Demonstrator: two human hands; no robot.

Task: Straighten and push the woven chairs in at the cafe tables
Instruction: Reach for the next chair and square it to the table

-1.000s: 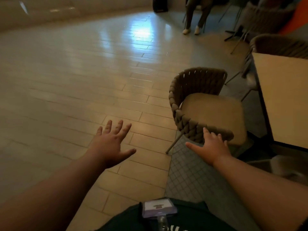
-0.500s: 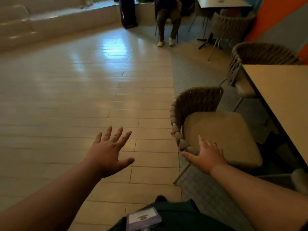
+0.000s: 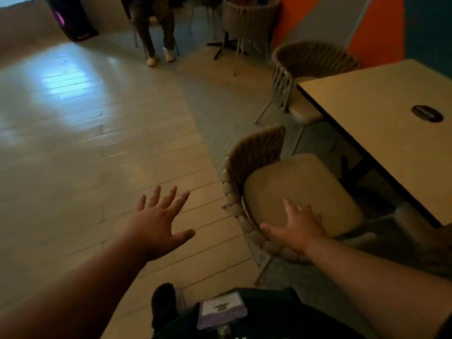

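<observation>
Closest in, at 6 o'clock, there's a purple badge (image 3: 220, 310) on the person's dark top and a dark shoe (image 3: 162, 304) on the pale plank floor (image 3: 97, 148).

Next up, the hands. The left hand (image 3: 159, 223) hangs over the floor at about 11 o'clock, fingers spread wide, holding nothing. The right hand (image 3: 298, 228) is at 1 o'clock, flat with fingers fanned apart, over the near rim of the woven chair (image 3: 256, 152) where the weave meets the seat cushion (image 3: 305, 189). Can't really tell if it's resting on the rim or just above it.

The chair itself sits at 1 o'clock, out from the table (image 3: 367, 123) at 2 o'clock, and turned a bit off square. The seat looks not yet tucked under.

Handling guess: thin legs and rope weave, so probably light and easy to slide, maybe dragging a little on the textured grey flooring. The weave likely gives slightly, but the frame under it should be stiff. The cushion looks soft and might shift, so pushing on that seems a bad idea. Best grab is the curved woven rim, one hand each side, then pivot and shove.

Further out, a second woven chair (image 3: 313, 62) stands at the table's far end. Beyond that, a third chair (image 3: 249, 18) and a seated person's legs (image 3: 156, 33) at 12 o'clock.
</observation>
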